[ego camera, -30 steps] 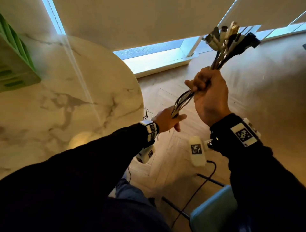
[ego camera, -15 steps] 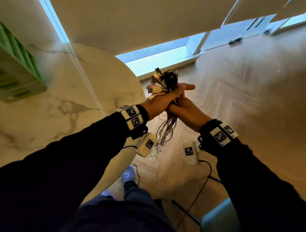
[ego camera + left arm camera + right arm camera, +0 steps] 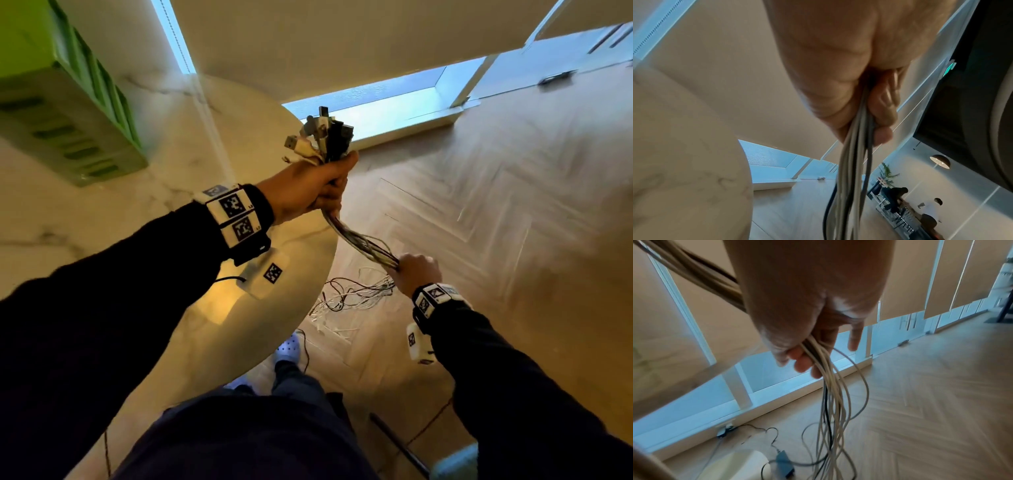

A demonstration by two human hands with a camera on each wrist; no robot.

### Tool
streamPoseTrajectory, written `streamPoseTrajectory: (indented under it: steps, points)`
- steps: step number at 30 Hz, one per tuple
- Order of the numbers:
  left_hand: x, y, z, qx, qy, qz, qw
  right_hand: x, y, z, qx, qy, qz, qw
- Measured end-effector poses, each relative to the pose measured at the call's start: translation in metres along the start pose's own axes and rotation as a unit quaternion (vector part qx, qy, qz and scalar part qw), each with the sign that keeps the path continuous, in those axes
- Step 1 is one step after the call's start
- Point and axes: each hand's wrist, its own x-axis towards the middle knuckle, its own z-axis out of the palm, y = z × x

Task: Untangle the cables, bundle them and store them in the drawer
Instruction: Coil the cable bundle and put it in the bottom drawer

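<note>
a: two hands on one bundle. my left hand (image 3: 310, 186) is clenched round the cables (image 3: 363, 241) just under their plugs (image 3: 322, 137), which stick up over the far edge of the marble table (image 3: 102, 212).

b: half a second ago both hands were together at the plug end. and now?

a: now my right hand (image 3: 416, 274) has slid down the bundle and out past the table's edge, fingers wrapped round the cords lower on the run, little finger sticking out. the stretch between the hands runs taut; before, it hung in a slack loop.

b: the loose ends?

a: they trail below the right hand onto the wooden floor (image 3: 496, 222), in a tangle beside the table. the green crate (image 3: 65, 113) sits at the table's far left corner.
</note>
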Motion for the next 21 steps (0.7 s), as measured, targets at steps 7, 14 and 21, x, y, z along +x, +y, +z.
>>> streamPoseTrajectory:
  steps: [7, 14, 21]
  points:
    - [-0.011, -0.01, 0.016, 0.05, 0.001, 0.014, 0.999, 0.008, -0.033, -0.048, 0.202, -0.054, -0.134, 0.969]
    - [-0.052, 0.003, -0.005, 0.184, 0.111, 0.02, 0.976, -0.047, -0.134, -0.148, 0.453, -0.098, -0.305, 0.832]
    - [-0.129, 0.008, -0.055, 0.083, 0.156, 0.118, 0.977, -0.1, -0.213, -0.199, 0.623, -0.135, -0.273, 0.721]
